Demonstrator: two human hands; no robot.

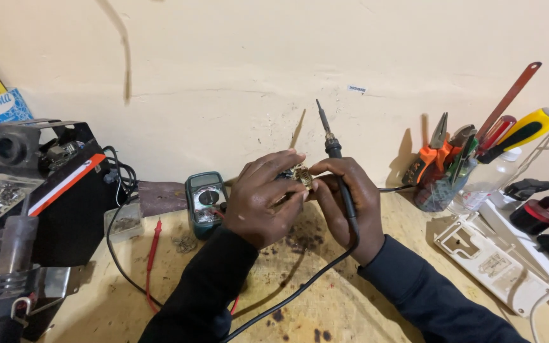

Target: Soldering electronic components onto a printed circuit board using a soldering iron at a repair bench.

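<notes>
Dark sleeves rise from the bottom edge and meet over a scorched wooden bench. Between the two hands sits a small electronic part, pale with metal contacts, raised above the bench near the middle of the view. The left hand curls round it from the left, fingers closed and thumb pressed to its near side, so most of the part is hidden behind the knuckles. The right hand meets it from the right, fingertips touching its edge, and the same hand is closed on a soldering iron that stands nearly upright, with its tip pointing up at the wall, above the part and clear of it. Its black cable trails down over the bench between the forearms. Just behind the left hand lies a green multimeter, with a red probe on the bench to its left. Farther left stands a black box with an orange stripe. At the right, a clear jar of pliers and screwdrivers stands by a white power strip.
</notes>
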